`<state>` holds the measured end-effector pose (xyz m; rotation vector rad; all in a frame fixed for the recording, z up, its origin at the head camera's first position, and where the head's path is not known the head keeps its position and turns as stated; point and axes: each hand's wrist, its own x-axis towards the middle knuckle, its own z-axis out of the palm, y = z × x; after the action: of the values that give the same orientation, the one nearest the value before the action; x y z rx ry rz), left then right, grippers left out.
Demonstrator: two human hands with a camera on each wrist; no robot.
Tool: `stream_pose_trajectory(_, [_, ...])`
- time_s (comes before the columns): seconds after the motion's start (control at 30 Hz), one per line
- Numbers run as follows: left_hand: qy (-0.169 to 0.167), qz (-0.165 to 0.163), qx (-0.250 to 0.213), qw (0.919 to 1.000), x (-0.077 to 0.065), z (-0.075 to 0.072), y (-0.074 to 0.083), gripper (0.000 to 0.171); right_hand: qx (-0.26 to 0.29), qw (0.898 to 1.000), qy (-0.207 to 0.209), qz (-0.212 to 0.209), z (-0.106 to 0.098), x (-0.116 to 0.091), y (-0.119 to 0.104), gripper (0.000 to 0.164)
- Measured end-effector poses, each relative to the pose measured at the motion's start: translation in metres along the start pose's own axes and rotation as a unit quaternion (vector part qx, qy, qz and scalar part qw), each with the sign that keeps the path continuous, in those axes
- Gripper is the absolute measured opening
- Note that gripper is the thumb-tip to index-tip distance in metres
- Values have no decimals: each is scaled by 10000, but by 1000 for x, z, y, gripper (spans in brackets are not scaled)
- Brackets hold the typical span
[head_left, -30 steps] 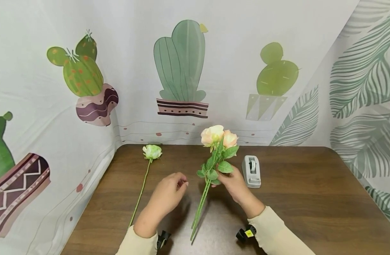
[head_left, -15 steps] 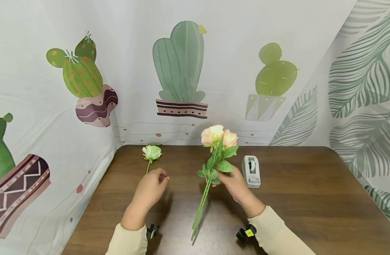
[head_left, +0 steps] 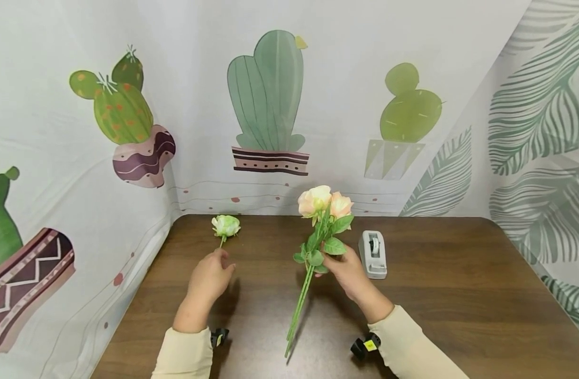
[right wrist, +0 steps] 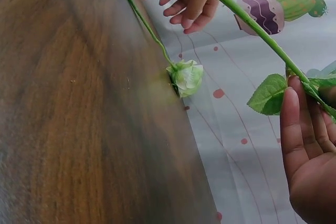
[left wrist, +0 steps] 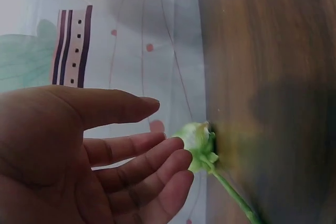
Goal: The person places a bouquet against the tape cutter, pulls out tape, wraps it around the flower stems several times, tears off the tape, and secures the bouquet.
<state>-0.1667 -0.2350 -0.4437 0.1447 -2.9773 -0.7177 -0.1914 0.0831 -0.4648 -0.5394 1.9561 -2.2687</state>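
My right hand (head_left: 347, 272) grips two peach roses (head_left: 316, 200) by their stems, just below the leaves, with the blooms pointing away from me. In the right wrist view a green stem (right wrist: 252, 23) crosses the fingers, and a leaf (right wrist: 269, 94) sticks out beside them. On the left of the table lies a single pale green flower (head_left: 226, 225) on a long stem. My left hand (head_left: 209, 276) hovers over that stem, fingers relaxed and slightly bent. From the left wrist view, the left palm (left wrist: 47, 150) holds nothing, and its fingertips overlap the green bloom (left wrist: 197, 142).
A white tape dispenser (head_left: 373, 255) stands right of the roses on the brown wooden table (head_left: 450, 295). Behind the table's far edge hangs a white cloth (head_left: 199, 105) printed with cacti and leaves. Black wrist cameras sit at both sleeves.
My left hand has moved left, away from the rose stems, to over the green flower's stem. The right hand and the peach roses have stayed in place.
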Motion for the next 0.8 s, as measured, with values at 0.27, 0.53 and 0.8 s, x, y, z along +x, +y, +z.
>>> stream_pose_trajectory(0.27, [83,-219,69,9997,4,4,-18,32,39,10000,-72,-12,-1,0,-1,32])
stream_pose_trajectory(0.53, [-97,-479,197,9986,6,4,-33,30,-51,9999,-106,19,-2,0,-1,32])
stream_pose_trajectory(0.8, [-397,-723,387,9958,4,3,-42,30,-44,9999,-105,42,-2,0,0,33])
